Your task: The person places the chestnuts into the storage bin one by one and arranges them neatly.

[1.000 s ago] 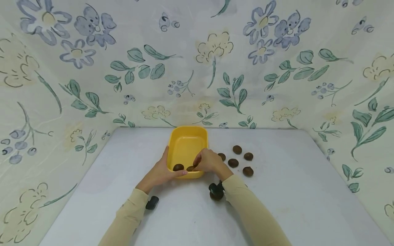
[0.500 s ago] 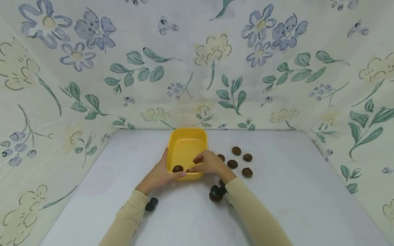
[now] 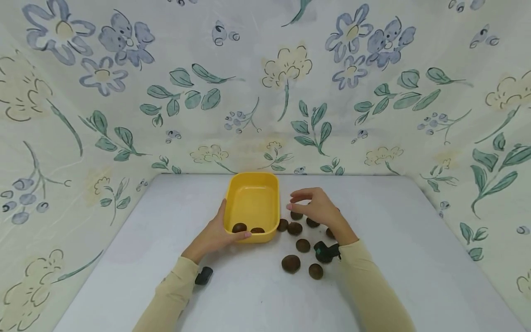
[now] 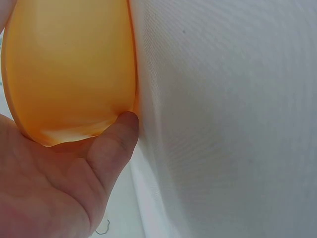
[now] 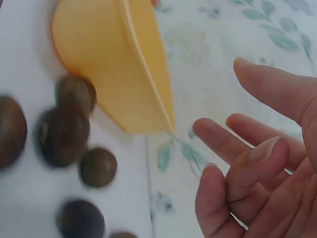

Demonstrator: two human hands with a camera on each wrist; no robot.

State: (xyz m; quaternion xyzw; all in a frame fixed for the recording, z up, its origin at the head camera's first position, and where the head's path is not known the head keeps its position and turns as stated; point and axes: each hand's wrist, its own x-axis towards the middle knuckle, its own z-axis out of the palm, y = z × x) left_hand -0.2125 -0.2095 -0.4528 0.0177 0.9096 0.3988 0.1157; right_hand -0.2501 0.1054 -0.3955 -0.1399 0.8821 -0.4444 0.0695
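My left hand grips the near-left corner of a yellow plastic tub, its thumb lying along the near rim. In the left wrist view the thumb and palm wrap the tub's end. Two brown chestnuts lie inside against the near wall, a left chestnut and a right chestnut, the latter partly hidden by the rim. Right of the tub, my right hand hovers over loose chestnuts with nothing between its parted fingers. The right wrist view shows that hand apart from the tub and several blurred chestnuts.
Several chestnuts are scattered on the white table right of the tub, among them a large near chestnut. Some are partly hidden under my right hand and wrist. A floral cloth rises behind the table. Each wrist carries a black camera.
My right hand has let go of a chestnut in the tub, lifted out and moved right over the loose ones. More table chestnuts show now. The left hand stays on the tub.
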